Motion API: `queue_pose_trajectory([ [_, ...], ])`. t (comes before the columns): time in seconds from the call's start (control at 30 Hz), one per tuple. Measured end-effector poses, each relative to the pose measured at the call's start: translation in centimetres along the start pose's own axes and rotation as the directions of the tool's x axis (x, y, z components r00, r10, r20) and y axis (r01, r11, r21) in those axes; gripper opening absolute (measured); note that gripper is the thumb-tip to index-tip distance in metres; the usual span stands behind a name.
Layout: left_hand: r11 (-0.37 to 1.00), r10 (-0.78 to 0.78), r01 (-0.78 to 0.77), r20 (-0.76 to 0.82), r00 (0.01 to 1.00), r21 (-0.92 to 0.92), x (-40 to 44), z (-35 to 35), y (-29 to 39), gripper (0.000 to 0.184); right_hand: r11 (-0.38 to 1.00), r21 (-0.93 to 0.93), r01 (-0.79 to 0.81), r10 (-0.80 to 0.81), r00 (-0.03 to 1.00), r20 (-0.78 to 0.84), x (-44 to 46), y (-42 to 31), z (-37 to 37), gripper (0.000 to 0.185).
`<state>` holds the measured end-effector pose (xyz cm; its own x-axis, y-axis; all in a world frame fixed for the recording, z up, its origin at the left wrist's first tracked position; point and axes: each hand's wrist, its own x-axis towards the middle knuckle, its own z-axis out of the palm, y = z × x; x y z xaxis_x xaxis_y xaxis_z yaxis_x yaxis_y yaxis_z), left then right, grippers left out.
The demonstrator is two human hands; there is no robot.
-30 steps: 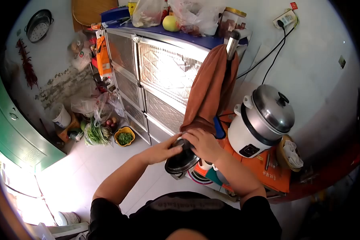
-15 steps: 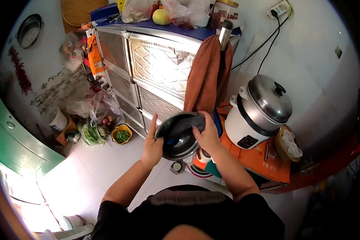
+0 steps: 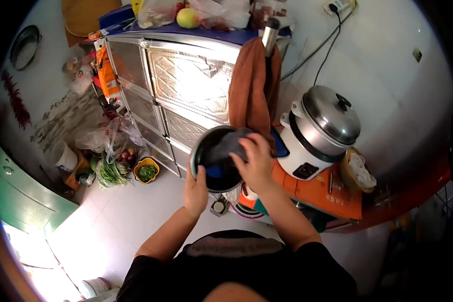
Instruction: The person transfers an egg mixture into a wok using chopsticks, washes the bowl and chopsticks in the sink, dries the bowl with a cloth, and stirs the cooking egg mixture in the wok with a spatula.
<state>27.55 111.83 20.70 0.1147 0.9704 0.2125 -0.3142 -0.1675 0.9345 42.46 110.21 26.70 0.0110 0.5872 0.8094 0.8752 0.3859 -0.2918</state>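
Observation:
A dark round bowl or pot (image 3: pixel 218 177) is held up in front of my body, its shiny inside turned towards me. My left hand (image 3: pixel 197 190) grips its left rim, with the thumb over the edge. My right hand (image 3: pixel 255 162) is closed on a dark grey cloth (image 3: pixel 227 145), which lies against the inside of the bowl near its upper right rim. Just behind the bowl hangs a brown towel (image 3: pixel 252 85).
A white rice cooker (image 3: pixel 307 146) stands on an orange-covered table (image 3: pixel 337 198) at the right, beside a basket (image 3: pixel 351 173). Behind the bowl is a metal-framed cabinet (image 3: pixel 186 83). A yellow bowl of chopped greens (image 3: pixel 146 171) and bagged vegetables (image 3: pixel 110 171) sit on the floor.
The bowl was tipped with its underside showing; it has turned to show its inside. My right hand has moved the cloth from the right rim towards the middle. The view has shifted right.

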Motion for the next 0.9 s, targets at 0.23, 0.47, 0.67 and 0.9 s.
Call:
queue_pose_trajectory([
  [0.23, 0.929, 0.208, -0.225, 0.087, 0.974, 0.293, -0.7, 2.2, 0.0, 0.041, 0.943, 0.285, -0.173, 0.121, 0.974, 0.191, -2.1, 0.0, 3.9, 0.027],
  [0.47, 0.899, 0.319, -0.349, 0.151, 0.936, 0.264, -0.1, 0.9, 0.2, 0.037, 0.998, 0.054, -0.045, -0.013, 0.639, 0.769, -3.4, 0.9, 0.1, 0.029],
  [0.67, 0.880, 0.317, -0.328, 0.091, 0.944, 0.343, 1.6, -1.9, 0.7, 0.038, 0.993, -0.083, 0.083, -0.050, 0.938, 0.344, -0.4, 1.5, -1.5, 0.029],
  [0.9, 0.811, 0.380, -0.397, 0.129, 0.916, 0.430, -0.3, 0.7, 0.7, 0.040, 0.984, 0.071, -0.162, 0.137, 0.953, 0.271, -3.2, -0.2, 4.4, 0.030],
])
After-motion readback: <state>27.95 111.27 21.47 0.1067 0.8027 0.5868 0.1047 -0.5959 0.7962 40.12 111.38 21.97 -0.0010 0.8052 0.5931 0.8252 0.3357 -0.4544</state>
